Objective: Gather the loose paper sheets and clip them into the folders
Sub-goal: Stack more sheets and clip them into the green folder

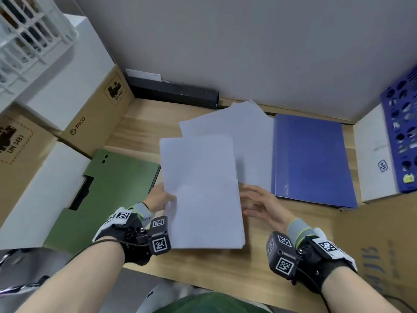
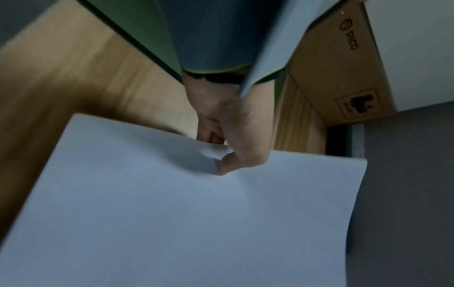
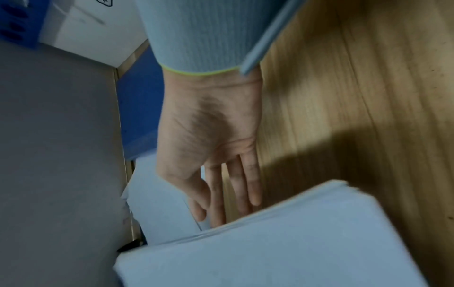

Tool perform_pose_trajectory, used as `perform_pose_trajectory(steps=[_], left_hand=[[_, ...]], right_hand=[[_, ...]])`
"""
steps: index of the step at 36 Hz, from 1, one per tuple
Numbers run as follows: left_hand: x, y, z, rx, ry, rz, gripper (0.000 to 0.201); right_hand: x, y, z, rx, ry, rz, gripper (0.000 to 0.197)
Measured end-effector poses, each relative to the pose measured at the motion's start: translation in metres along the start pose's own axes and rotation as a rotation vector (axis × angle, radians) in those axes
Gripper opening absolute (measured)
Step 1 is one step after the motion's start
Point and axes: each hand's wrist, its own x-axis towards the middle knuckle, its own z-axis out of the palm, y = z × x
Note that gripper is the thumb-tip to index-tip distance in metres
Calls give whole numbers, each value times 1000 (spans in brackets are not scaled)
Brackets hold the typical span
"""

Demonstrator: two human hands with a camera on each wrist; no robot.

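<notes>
Head view: cardboard boxes [image 1: 94, 114] flank green folder [image 1: 108, 190].

Two folders: one green folder [image 1: 108, 195] at left of frame, one blue folder [image 1: 311, 159] at right. One gathered stack of sheets [image 1: 203, 195] at centre; perhaps three loose sheets [image 1: 243, 127] fanned behind it, edges blurred. Two hands. Three brown cardboard boxes [image 1: 94, 118]. Two perforated baskets, one white basket [image 1: 29, 37], one blue basket [image 1: 401, 132]

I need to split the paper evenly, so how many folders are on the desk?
2. A green folder lies at the left against the boxes, beside the paper stack held by the left hand. A blue folder lies at the right. Others may be hidden under the sheets.
</notes>
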Motion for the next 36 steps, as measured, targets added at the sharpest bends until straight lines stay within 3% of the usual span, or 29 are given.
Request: perform_pose_trajectory(steps=[4,9,13,20,23,27,31,36], left_hand=[[-9,-19,-11,155,-151,-117,39],[-12,-31,-20,123,-168,-152,51],[-14,-35,-24,56,-158,-138,56],[-17,-44,-52,63,-138,-101,65],[-15,-45,-69,65,-109,-71,49],[-4,-56,-107,39,32,-102,28],[7,-63,-164,92,249,-48,36],[9,-72,-211,214,389,-35,40]], right_hand=[[6,9,9,-123,-104,80,35],[22,25,40,-114,-141,206,50],[27,33,64,1,-108,238,26],[53,46,116,-62,53,275,22],[57,50,134,-41,64,276,24],[59,54,154,-83,87,269,31],[59,59,174,-109,136,271,28],[61,65,187,-130,218,301,34]])
